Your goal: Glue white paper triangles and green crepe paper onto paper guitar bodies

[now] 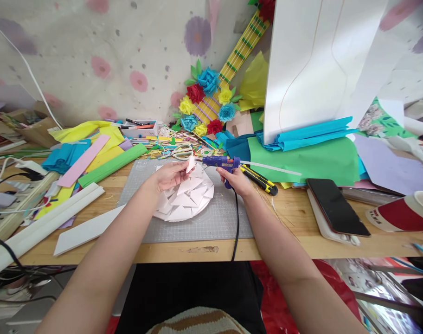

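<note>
In the middle of the frame, a white paper-covered disc (pixel 194 211) lies on a grey mat (pixel 218 229). Over it, the left hand (pixel 173 175) pinches a white paper piece (pixel 190 165); the right hand (pixel 234 180) grips a purple glue gun (pixel 216 161). At right stands a red-and-white cup (pixel 395 215), contents hidden. Farther back, left of centre, a white box (pixel 158 128) holds pens (pixel 145 126); upper left, a cardboard box (pixel 42 133) holds unclear odds and ends (pixel 27 118).

Smooth plastic glue gun (pixel 216 161), matt paper pieces (pixel 185 199), wooden table (pixel 156 254).

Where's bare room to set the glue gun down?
Bare tabletop lies between utility knife and phone, though thin strands cross part; bare cutting mat shows between white paper disc and black cord. Crowded: paper scraps behind the mat.
</note>
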The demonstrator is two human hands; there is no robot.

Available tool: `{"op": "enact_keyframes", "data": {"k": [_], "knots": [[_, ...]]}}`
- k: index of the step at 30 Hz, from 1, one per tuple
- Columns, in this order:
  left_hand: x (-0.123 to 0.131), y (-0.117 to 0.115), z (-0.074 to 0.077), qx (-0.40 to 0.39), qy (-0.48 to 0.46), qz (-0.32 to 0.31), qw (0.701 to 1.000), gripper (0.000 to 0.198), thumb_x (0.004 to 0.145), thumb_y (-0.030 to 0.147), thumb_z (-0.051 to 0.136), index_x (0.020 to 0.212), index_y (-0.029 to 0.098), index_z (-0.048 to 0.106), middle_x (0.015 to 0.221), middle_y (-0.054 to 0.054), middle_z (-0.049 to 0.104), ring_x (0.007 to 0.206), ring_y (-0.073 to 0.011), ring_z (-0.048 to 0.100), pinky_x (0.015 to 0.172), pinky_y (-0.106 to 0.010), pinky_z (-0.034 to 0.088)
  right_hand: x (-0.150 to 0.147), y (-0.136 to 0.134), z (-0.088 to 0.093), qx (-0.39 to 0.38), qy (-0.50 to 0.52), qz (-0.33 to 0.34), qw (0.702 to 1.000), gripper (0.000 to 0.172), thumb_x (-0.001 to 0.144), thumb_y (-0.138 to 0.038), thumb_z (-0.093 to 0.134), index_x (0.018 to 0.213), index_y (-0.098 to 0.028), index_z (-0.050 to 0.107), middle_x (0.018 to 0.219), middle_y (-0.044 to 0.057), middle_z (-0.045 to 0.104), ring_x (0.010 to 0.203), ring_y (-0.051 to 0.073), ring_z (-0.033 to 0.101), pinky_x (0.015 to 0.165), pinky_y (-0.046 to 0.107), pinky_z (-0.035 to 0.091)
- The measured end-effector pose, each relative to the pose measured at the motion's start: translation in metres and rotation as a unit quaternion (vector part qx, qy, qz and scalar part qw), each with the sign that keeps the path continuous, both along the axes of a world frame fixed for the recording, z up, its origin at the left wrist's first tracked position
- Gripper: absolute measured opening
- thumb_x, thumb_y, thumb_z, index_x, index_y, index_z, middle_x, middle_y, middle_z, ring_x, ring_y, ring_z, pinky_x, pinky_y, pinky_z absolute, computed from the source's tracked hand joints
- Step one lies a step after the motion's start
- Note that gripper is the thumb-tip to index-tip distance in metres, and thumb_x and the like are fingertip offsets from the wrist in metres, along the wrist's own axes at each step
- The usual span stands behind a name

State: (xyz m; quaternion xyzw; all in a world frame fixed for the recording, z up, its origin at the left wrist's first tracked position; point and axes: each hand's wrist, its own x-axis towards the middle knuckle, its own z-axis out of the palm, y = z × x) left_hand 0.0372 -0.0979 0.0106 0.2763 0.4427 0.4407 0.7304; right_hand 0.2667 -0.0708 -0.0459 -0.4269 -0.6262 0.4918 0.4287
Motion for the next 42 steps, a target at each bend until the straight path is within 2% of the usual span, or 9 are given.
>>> {"op": "enact_keyframes", "data": {"k": [6,12,18,24,33,42], "knots": [[0.004,0.002,0.006,-0.005,0.018,0.02,1.0,0.019,0.087,0.008,0.051,0.076,0.008,0.066,0.073,-0.007,0.066,0.059,-0.0066,0.059,0.055,-0.014,0.051,0.0,0.001,-0.004,-0.022,0.001,0.004,1.0,0.051,0.062,-0.069,0.065,0.059,-0.021,0.049,0.05,-0.003,0.048,0.047,0.01,0.044,0.049,0.026,0.037],[0.004,0.005,0.003,-0.001,0.01,0.008,1.0,0.013,0.085,0.009,0.055,0.078,0.009,0.066,0.076,-0.008,0.067,0.06,-0.007,0.06,0.055,-0.015,0.052,0.0,-0.002,0.003,-0.017,0.03,0.044,0.998,0.047,0.066,-0.066,0.063,0.066,-0.02,0.057,0.068,0.002,0.061,0.051,0.01,0.046,0.05,0.026,0.04],[0.005,0.004,0.003,-0.008,0.017,0.016,1.0,0.015,0.087,0.01,0.053,0.081,0.009,0.066,0.08,-0.008,0.067,0.064,-0.0072,0.06,0.059,-0.016,0.052,0.002,0.001,-0.002,-0.006,0.015,0.024,1.0,0.049,0.068,-0.065,0.062,0.056,-0.02,0.048,0.05,-0.002,0.049,0.049,0.01,0.044,0.051,0.025,0.038],[0.004,0.004,0.003,-0.009,0.021,0.021,1.0,0.017,0.088,0.01,0.051,0.08,0.008,0.066,0.077,-0.008,0.067,0.063,-0.0069,0.061,0.057,-0.014,0.052,0.002,-0.002,0.0,0.006,0.014,0.036,0.999,0.05,0.069,-0.066,0.061,0.056,-0.02,0.048,0.052,-0.002,0.05,0.051,0.01,0.045,0.052,0.025,0.037],[0.004,0.005,0.002,0.0,0.006,0.018,1.0,0.012,0.083,0.007,0.058,0.073,0.009,0.065,0.067,-0.004,0.064,0.053,-0.0058,0.057,0.052,-0.015,0.051,0.0,-0.008,0.009,-0.012,-0.009,0.079,0.997,0.053,0.06,-0.072,0.064,0.055,-0.021,0.049,0.052,-0.001,0.05,0.052,0.012,0.044,0.051,0.028,0.036],[0.003,0.002,0.001,-0.001,0.009,0.006,1.0,0.013,0.083,0.008,0.057,0.073,0.009,0.065,0.067,-0.004,0.063,0.056,-0.006,0.057,0.054,-0.015,0.051,0.0,-0.004,0.004,-0.011,0.013,0.026,1.0,0.052,0.06,-0.07,0.065,0.059,-0.021,0.048,0.053,-0.003,0.048,0.051,0.011,0.044,0.052,0.026,0.039]]}}
